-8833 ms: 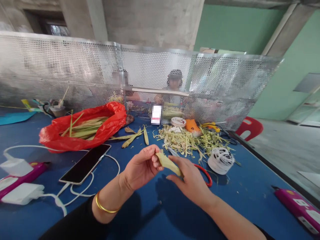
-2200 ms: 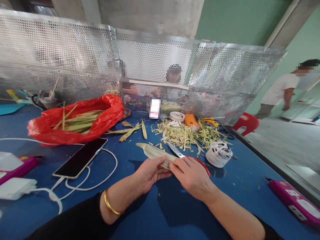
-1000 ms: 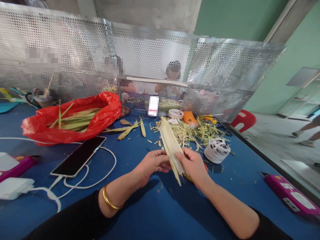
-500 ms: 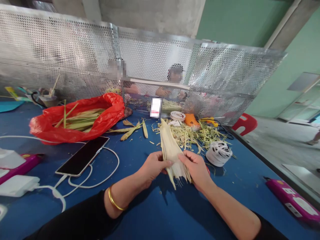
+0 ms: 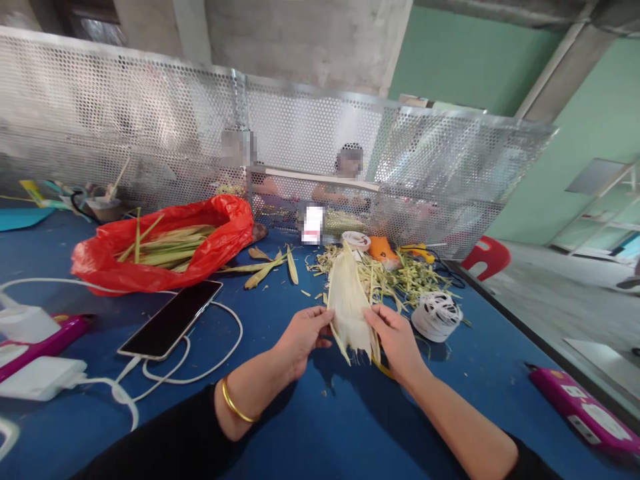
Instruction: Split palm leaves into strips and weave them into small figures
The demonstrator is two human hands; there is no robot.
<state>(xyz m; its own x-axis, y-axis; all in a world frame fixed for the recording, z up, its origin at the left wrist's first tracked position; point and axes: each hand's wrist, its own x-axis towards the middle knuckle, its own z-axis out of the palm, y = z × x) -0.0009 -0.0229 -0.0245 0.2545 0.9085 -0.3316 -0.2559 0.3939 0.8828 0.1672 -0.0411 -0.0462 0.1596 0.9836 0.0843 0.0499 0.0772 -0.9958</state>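
Both hands hold a pale yellow husk leaf [image 5: 347, 300] upright above the blue table [image 5: 310, 433]. My left hand [image 5: 300, 337] pinches its left edge. My right hand [image 5: 397, 340] grips its right edge, and the frayed lower end hangs between them. A thin yellow strip curls under my right hand. A heap of shredded leaf scraps [image 5: 390, 277] lies just behind the leaf, with a white spool of string [image 5: 437, 315] to its right.
A red plastic bag of green leaves [image 5: 165, 250] lies at left, a phone [image 5: 173, 317] on a white cable in front of it. Pink cases sit at far left [image 5: 45, 343] and near right [image 5: 585, 413]. A perforated metal screen [image 5: 300, 147] stands behind, people beyond it.
My hands went from pressing a flat leaf near the scissors on the table to lifting it upright. In the last second its lower end has spread and frayed wider between my hands.
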